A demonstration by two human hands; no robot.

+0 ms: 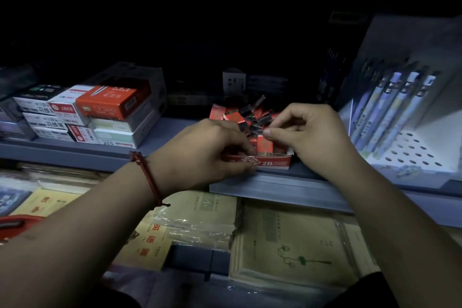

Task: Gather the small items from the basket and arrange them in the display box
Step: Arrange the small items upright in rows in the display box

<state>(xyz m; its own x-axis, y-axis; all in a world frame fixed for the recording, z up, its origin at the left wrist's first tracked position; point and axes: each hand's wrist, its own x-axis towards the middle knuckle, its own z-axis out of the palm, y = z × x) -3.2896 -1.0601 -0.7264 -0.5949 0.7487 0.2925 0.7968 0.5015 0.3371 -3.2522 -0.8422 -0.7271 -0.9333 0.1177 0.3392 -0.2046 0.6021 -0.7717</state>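
One head-worn camera looks forward and down, close over a shelf (172, 130). The left hand (210, 150) and right hand (307, 130) meet at the box (272, 163) at frame centre, near the lens.

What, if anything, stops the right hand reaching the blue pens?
Nothing visible, so probably yes: the right hand, pinching a red packet over the red display box, has the pens just to its right, nothing between.
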